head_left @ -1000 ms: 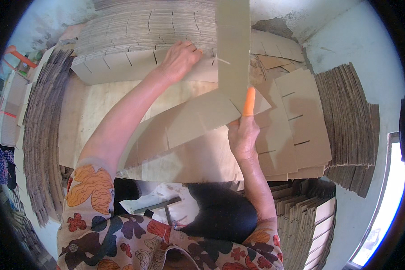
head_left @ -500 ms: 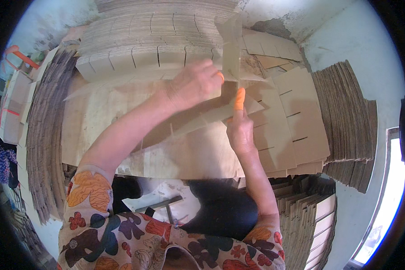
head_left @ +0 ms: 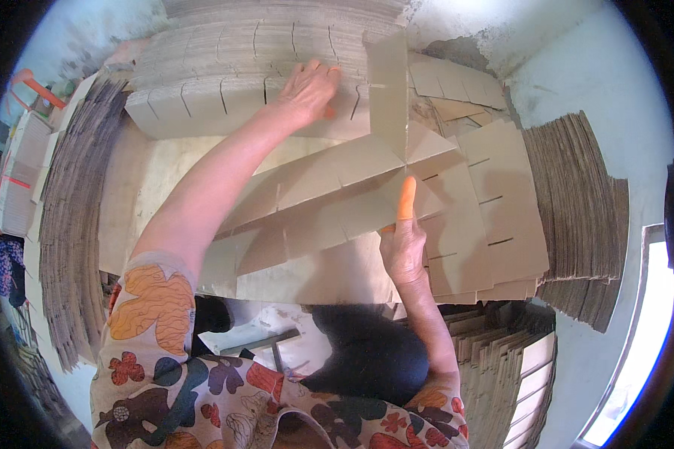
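Note:
My left hand (head_left: pixel 311 93) is at the front stack of slotted cardboard strips (head_left: pixel 195 105), its fingers bent over the top edge and its thumb at the front face. They look closed on a strip, though the fingertips are partly hidden. My right hand (head_left: pixel 404 251), with an orange finger cot on the raised index finger, grips a partly assembled cardboard divider (head_left: pixel 329 176) near its crossing. Two long strips of the divider slant down to the left. Another strip (head_left: pixel 389 93) crosses them and points away from me.
Flat slotted cardboard sheets (head_left: pixel 505 202) overlap on the table's right side. Tall cardboard stacks stand at the right (head_left: pixel 577 194) and left (head_left: pixel 82 224). More strips (head_left: pixel 494 359) are stacked below the table at right. An orange bar-like object (head_left: pixel 43 91) is at far left.
My left hand has left the divider and moved up and away to the stack of strips. My right hand has shifted slightly nearer, still gripping the divider, which now shows more fully.

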The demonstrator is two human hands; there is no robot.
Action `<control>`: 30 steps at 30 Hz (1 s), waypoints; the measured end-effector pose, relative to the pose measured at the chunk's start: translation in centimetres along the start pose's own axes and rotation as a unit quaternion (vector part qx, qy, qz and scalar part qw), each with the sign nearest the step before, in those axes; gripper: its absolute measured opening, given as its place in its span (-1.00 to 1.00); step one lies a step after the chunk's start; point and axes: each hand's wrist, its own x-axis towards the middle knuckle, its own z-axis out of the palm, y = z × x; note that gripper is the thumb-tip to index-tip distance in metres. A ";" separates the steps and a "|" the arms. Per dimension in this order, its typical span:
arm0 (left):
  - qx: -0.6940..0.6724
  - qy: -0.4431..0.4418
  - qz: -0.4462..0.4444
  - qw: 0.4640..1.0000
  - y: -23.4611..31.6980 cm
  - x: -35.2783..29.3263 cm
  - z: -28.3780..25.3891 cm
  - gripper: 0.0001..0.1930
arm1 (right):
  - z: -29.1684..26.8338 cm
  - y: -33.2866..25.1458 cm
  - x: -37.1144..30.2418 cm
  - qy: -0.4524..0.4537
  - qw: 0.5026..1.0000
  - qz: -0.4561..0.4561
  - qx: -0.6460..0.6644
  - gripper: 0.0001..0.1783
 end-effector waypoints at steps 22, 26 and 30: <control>-0.061 0.107 0.102 0.987 -0.1 -0.9 -1.9 -0.91 | -1.0 -0.2 -0.3 -0.034 0.999 -0.005 -0.012 0.04; -0.103 0.125 0.143 0.976 0.9 -1.7 -2.8 -0.94 | -1.6 -0.4 -1.1 -0.041 0.999 -0.017 -0.025 0.07; -0.186 0.132 0.164 0.960 3.5 -3.2 -4.7 -0.88 | -3.0 -1.2 -1.9 -0.085 0.995 0.022 -0.035 0.08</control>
